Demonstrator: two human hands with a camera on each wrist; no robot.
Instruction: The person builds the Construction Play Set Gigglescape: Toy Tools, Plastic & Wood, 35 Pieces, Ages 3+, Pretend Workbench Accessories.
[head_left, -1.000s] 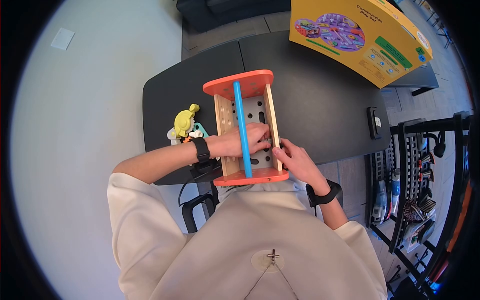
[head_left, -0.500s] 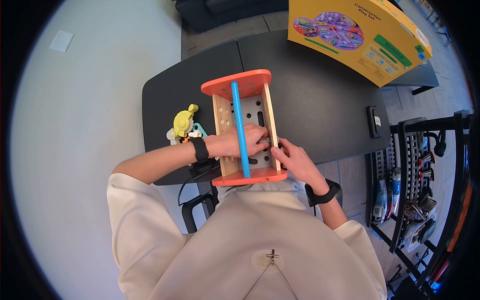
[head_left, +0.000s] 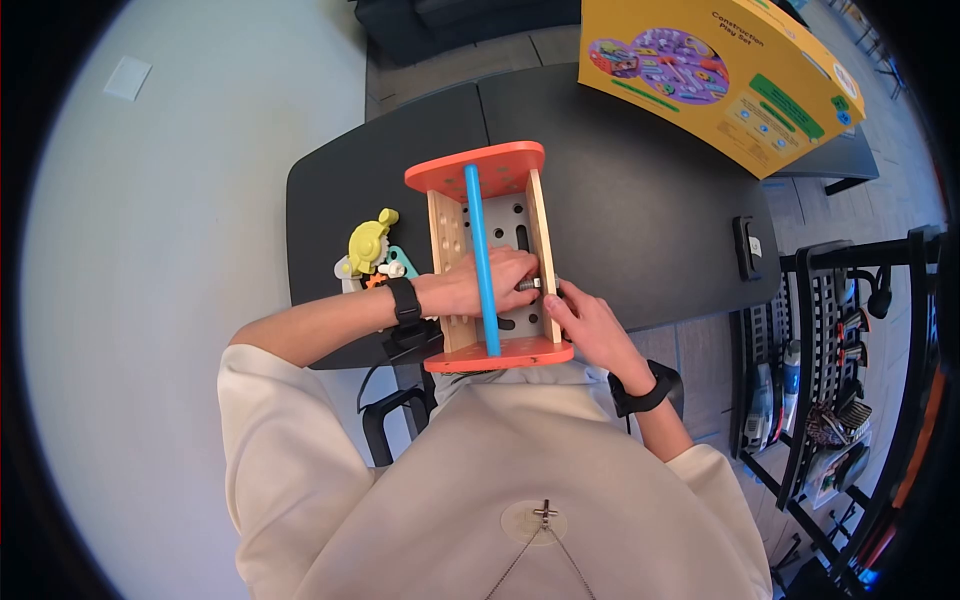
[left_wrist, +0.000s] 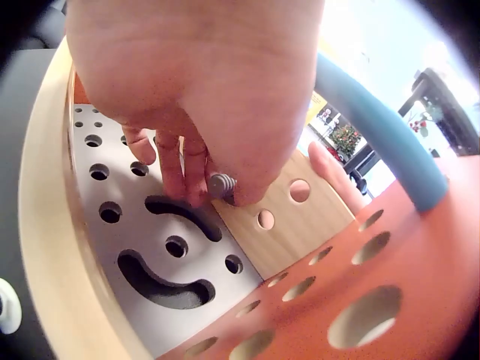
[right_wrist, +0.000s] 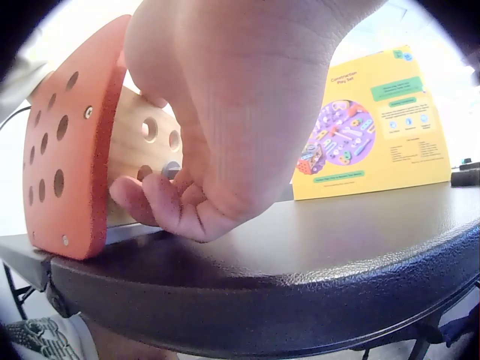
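A toy toolbox (head_left: 488, 357) with orange ends, wooden sides and a blue rod handle (head_left: 480, 240) stands at the near table edge. My left hand (head_left: 475, 284) reaches under the handle into it, its fingers pinching a grey threaded bolt (left_wrist: 221, 185) close to the right side panel (left_wrist: 281, 236). Outside that panel, my right hand (head_left: 595, 325) grips it, thumb at the top edge and fingers curled low against the outer face. A grey round piece (right_wrist: 171, 170) shows at a hole beside those fingers (right_wrist: 161, 196). The palm hides part of the right grip.
Left of the toolbox lie toy parts, among them a yellow piece (head_left: 368, 243) and a teal one (head_left: 403, 262). A yellow play set box (head_left: 720, 80) stands at the back right. A black device (head_left: 747, 248) lies by the right table edge, and a black rack (head_left: 800, 350) stands beyond.
My left fingers have shifted slightly away from the right panel, and more of the grey bolt shows between them and it. The right hand keeps its place.
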